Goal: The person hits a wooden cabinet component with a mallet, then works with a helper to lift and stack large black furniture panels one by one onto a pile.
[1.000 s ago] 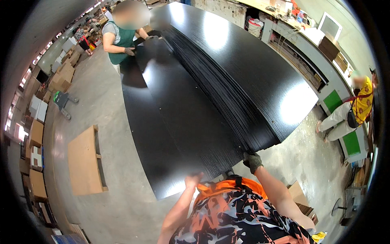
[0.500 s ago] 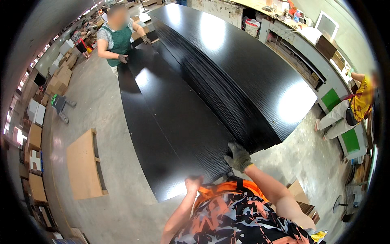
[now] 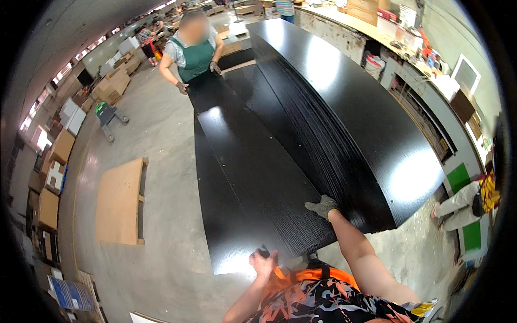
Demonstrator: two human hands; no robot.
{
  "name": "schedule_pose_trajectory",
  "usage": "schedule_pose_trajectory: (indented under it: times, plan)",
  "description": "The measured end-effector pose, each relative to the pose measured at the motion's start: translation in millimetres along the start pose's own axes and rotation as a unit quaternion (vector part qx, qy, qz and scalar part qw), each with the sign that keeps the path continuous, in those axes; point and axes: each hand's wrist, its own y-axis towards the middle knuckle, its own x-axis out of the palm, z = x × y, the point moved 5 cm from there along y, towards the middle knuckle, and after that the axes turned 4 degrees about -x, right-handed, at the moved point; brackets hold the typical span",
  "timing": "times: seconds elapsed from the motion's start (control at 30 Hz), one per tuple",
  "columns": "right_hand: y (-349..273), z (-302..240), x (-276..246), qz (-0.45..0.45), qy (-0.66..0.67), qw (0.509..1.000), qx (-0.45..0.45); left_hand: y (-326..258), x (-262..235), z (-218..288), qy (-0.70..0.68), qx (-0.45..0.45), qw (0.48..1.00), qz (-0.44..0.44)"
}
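Note:
A long glossy black board (image 3: 253, 177) lies in front of me, with a thin seam running along it. My left hand (image 3: 263, 262) is bare and closed at the board's near edge, around something small and dark that I cannot make out. The gloved right hand (image 3: 322, 206) rests on the board's right side, fingers stretched leftward across the surface. Just right of it rises a tall stack of black boards (image 3: 414, 180). At the far end a co-worker in a green apron (image 3: 195, 62) has both gloved hands on the board's edge.
A pale wooden panel on a pallet (image 3: 119, 202) lies on the floor at left. Beyond it stands a green-and-black wheeled cart (image 3: 106, 114). Cardboard boxes (image 3: 47, 207) line the left side. A cluttered workbench (image 3: 350, 24) runs along the right, with a person in yellow (image 3: 487, 194) nearby.
The whole view has shifted, so the boards sit further right in it. My right hand's fingers now point left instead of forward. My left hand stays at the near edge.

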Motion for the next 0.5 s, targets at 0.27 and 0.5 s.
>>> schedule_pose_trajectory:
  times: [0.27,0.5]
  plan:
    - [-17,-11,-8,-0.096,-0.035,0.994,-0.048,18,0,-6,-0.042,-0.061,0.997,0.016]
    - [-48,-24,11,-0.12,0.035,0.992,-0.023,34,-1,-20,-0.027,-0.042,0.994,0.093]
